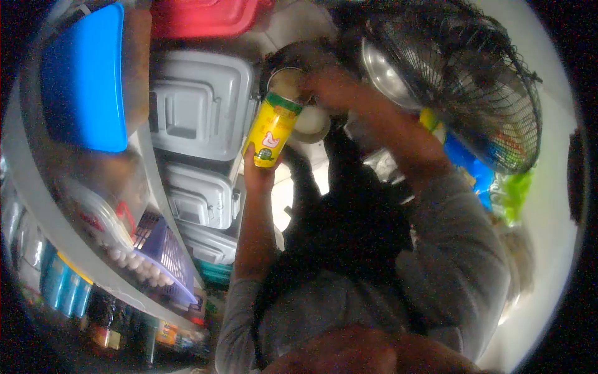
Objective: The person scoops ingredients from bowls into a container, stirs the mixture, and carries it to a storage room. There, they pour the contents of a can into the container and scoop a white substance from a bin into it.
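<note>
gripping a yellow can [271, 132], tilted at upper centre of the frame, low down with the left hand [258, 171], closed around its side. working near the can's round mouth with the right hand [331, 86], too blurred to tell whether spread, pressed together or pinching. probably in the middle of handling at the mouth; calling next for a firm low hold and a controlled tilt. smooth and cylindrical, banded green near the top. close above a round vessel [321, 134], pale inside. flanked at left by grey moulded plastic boxes [233, 112] and glossy blue plastic [84, 81], at upper right by a shiny metal bowl [389, 71] and curved black mesh [520, 128].
</note>
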Demonstrator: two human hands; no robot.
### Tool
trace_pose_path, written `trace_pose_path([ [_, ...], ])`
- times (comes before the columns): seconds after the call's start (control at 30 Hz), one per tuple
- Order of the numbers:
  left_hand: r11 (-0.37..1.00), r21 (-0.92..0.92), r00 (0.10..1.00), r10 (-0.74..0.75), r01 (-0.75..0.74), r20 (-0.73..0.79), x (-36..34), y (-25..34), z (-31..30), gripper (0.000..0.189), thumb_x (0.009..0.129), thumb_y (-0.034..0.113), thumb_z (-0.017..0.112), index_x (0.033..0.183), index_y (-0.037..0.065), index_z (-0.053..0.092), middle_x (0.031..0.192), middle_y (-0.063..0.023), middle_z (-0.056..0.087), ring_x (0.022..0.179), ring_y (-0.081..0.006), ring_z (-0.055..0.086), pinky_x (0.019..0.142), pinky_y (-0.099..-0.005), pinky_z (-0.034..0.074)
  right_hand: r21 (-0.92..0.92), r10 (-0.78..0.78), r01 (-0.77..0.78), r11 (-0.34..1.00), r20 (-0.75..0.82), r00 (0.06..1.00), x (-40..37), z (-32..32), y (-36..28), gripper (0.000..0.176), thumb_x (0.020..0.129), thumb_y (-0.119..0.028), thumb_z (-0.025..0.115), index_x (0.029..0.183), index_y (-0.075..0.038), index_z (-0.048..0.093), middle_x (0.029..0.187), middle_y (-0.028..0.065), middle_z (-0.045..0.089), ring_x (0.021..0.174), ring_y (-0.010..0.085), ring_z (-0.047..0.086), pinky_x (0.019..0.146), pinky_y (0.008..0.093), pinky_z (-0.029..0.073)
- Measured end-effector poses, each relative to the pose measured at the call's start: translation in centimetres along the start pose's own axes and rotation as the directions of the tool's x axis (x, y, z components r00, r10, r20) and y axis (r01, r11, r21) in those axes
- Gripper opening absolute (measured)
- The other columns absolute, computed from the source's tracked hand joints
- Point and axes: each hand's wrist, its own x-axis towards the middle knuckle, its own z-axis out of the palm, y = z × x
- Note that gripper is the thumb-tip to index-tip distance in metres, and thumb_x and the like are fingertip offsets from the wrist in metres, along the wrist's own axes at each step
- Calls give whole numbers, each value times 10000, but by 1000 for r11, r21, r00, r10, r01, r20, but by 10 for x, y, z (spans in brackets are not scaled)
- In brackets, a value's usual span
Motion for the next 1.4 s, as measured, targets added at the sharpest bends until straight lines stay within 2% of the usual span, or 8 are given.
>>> trace_pose_path([
  [0.13,1000,-22,1000,13,-12,21,2,-7,-12,502,982,440,489,1344,93,482,1249,-108,604,1063,-271,629,801,-413,548,-244,122,-111,963,30,992,-8,-16,-4,286,855,-186,586,1105,-194,726,1101,119,689,956,332,663,857,464,530],
  [0.23,419,878,965,215,-229,149,2,-9,-17,511,978,433,491,1359,93,471,1276,-118,591,1086,-287,622,837,-433,539,-184,-59,50,982,-41,997,-10,-10,-7,273,862,-195,583,1096,-182,722,1056,133,685,944,339,658,845,460,529],
  [0.3,999,-20,999,-37,37,-21,-5,-1,-3,522,977,431,486,1374,93,460,1298,-122,580,1114,-303,612,867,-449,530,-170,-256,237,957,-102,961,-4,2,-4,260,861,-195,585,1082,-172,721,1026,142,682,936,346,656,836,459,529],
  [0.4,985,-150,978,-114,89,-174,-28,27,50,530,976,438,482,1378,93,458,1307,-121,576,1146,-306,596,898,-471,513,-8,-277,278,961,65,959,16,8,-16,226,869,-198,579,1039,-142,716,1024,158,677,933,360,653,822,468,527],
  [1.03,999,25,999,35,-35,-6,-12,-4,6,499,1016,438,383,1356,84,475,1250,-113,587,1076,-271,616,837,-413,532,-243,134,-141,960,-44,990,-15,-30,-23,277,819,-238,616,1055,-148,730,1000,166,702,943,357,681,846,481,542],
  [1.13,985,-171,986,-26,-3,-164,-17,11,31,155,839,209,592,966,140,648,929,-77,656,887,-271,639,772,-432,492,-61,-27,23,998,-69,997,-14,-30,-39,253,828,-221,609,1027,-115,726,991,180,699,917,360,682,821,470,546],
  [1.2,997,66,999,40,-41,11,-8,-11,-13,526,991,454,447,1368,88,468,1292,-114,580,1106,-286,611,849,-430,529,8,-237,239,971,-105,966,-3,-14,-33,240,796,-197,645,1008,-119,730,977,164,693,898,344,678,798,446,545],
  [1.4,970,-226,988,-116,91,-98,-28,25,46,528,980,436,475,1385,98,454,1314,-110,573,1130,-295,605,855,-450,528,115,-208,189,975,177,962,42,33,-10,250,823,-190,626,1017,-60,717,974,186,707,872,363,687,789,453,534],
])
